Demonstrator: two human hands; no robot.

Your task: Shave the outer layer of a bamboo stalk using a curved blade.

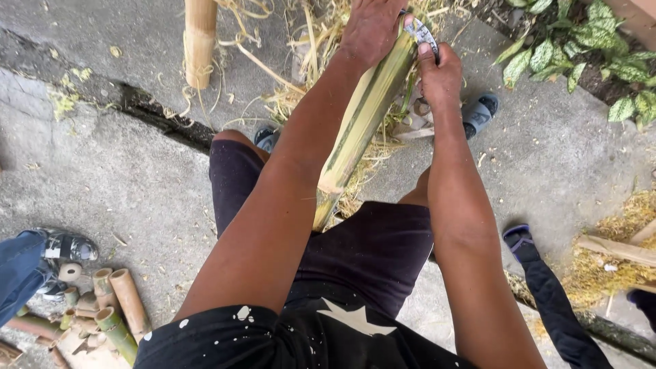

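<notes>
Denim-clad, another person's leg with a grey strapped sandal (65,247) occupied the far left edge, just above a heap of short cut bamboo tube sections (109,307), tan and green, lying on the grey concrete ground (123,178). A dark crack ran diagonally across that ground from the upper left. Near the top, left of centre, a thick tan bamboo pole (199,41) stood upright, with pale straw-like shavings (301,61) scattered beside it and spreading toward the centre. The person sat in dark shorts and a black shirt speckled with white, with knees apart. Between the knees, a long green-and-yellow striped bamboo stalk (362,116) slanted from the lap up toward the top of the view, its lower end pale and partly stripped. The left hand (372,27) was wrapped around the upper part of the stalk, gripping it from above. Just to its right, the right hand (437,72) was clenched on a small metal blade (420,31) whose edge was pressed against the stalk beside the left hand. A grey-blue slipper (478,113) showed beyond the right wrist. Further right, another person's foot in a dark sock and a blue slipper (519,239) rested on the concrete. Green, white-mottled leafy plants (588,48) filled the upper right corner, and pale split wood strips (615,249) lay on yellowish shavings at the right edge.
</notes>
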